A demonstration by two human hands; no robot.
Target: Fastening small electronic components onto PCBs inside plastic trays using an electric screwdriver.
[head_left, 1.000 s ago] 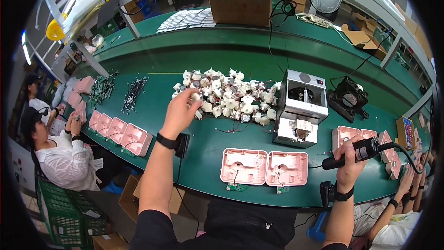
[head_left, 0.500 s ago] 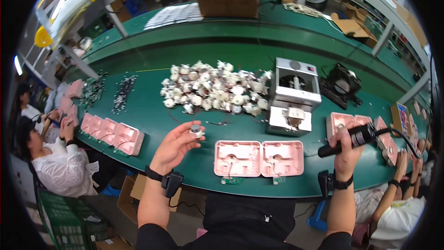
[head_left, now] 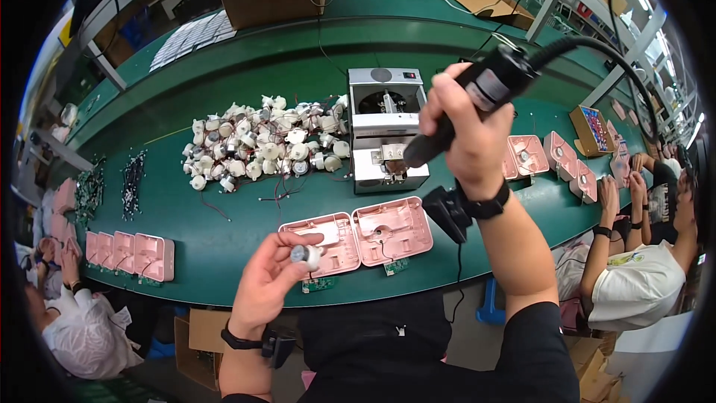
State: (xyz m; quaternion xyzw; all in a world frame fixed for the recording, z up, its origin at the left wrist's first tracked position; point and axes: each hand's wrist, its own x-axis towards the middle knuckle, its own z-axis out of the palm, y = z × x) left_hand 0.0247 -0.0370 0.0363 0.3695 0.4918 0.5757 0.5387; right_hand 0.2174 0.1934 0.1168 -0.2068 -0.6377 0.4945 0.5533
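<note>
Between the fingertips of my left hand (head_left: 261, 287) is a small white motor (head_left: 304, 254) with a silver end. It hangs over the near left corner of one pink plastic shell (head_left: 343, 260). A second pink shell (head_left: 403, 236) lies beside it, and green circuit boards (head_left: 396, 267) on wires stick out at their near edges. My right hand (head_left: 477, 134) is wrapped round a black corded electric screwdriver (head_left: 491, 83). Its dark lower end points down-left, in front of the silver screw feeder (head_left: 387, 125); the bit cannot be made out.
A large heap of white motors (head_left: 261, 138) lies left of the feeder. More pink shells stand at the left (head_left: 154, 255) and right (head_left: 526, 152). The screwdriver's thick black cable (head_left: 597, 46) arcs rightward. Co-workers sit at both sides. An open carton (head_left: 594, 131) holds small coloured parts.
My right hand has brought the screwdriver up and left to the screw feeder. My left hand, still holding the motor, has come lower, to the left shell. The view has swung right.
</note>
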